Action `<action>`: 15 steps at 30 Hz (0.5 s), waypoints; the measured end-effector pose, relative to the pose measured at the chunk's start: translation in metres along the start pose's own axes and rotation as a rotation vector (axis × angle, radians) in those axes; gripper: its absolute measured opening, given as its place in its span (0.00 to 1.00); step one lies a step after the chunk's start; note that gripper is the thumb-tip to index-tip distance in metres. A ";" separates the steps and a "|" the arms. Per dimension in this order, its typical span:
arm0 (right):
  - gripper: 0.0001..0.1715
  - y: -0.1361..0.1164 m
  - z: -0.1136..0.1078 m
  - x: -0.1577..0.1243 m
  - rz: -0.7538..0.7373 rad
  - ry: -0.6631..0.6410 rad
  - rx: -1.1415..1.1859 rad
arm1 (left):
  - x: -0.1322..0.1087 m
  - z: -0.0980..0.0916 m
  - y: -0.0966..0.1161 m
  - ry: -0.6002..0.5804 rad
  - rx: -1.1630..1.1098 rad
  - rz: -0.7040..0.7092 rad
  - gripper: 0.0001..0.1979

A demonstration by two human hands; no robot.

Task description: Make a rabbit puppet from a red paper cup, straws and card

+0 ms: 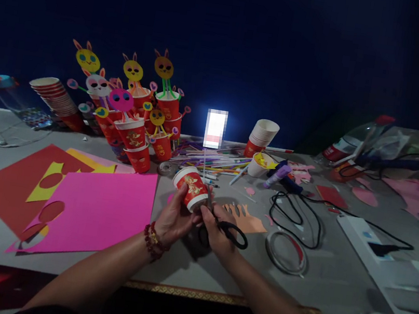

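Observation:
My left hand (173, 218) is wrapped round a red paper cup (191, 188) with a gold print and a white rim. The cup lies tilted, its upper left end pointing away from me. Black-handled scissors (237, 236) are gripped in my right hand (220, 233), close against the cup's lower right end. Whether the blades touch the cup or go into it, I cannot tell. A beaded bracelet (153, 240) circles my left wrist. Just right of the scissors lies a cut piece of orange paper (249, 220).
Coloured paper sheets (106, 215) lie at left. Behind them stand red cups (133, 138) with bunny faces. Several pipe cleaners (209, 159) spread along the back, near a cup stack (261, 138). To the right are a tape roll (286, 252), black cable (320, 223) and power strip (360, 253).

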State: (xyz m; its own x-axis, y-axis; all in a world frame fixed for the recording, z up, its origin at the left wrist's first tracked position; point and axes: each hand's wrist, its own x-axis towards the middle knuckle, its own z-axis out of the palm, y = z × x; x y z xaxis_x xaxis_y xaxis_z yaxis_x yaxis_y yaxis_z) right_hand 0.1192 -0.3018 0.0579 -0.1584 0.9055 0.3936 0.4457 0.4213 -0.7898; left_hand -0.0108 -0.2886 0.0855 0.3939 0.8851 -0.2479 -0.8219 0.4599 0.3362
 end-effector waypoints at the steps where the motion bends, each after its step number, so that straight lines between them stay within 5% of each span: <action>1: 0.22 0.000 0.000 0.001 -0.024 -0.011 -0.030 | 0.000 -0.001 0.001 -0.017 -0.006 0.014 0.19; 6: 0.20 0.001 -0.003 0.005 -0.250 -0.017 -0.244 | 0.003 -0.009 0.003 0.020 0.016 0.146 0.19; 15: 0.16 -0.007 -0.008 0.011 -0.479 0.002 -0.403 | 0.008 -0.011 0.002 0.163 0.062 0.163 0.17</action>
State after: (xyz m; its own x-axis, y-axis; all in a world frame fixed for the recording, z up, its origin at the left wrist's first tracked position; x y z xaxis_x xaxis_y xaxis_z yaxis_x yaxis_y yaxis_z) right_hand 0.1212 -0.2951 0.0713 -0.4218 0.6206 0.6610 0.6228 0.7281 -0.2862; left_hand -0.0137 -0.2816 0.0745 0.1822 0.9270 -0.3279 -0.8403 0.3200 0.4376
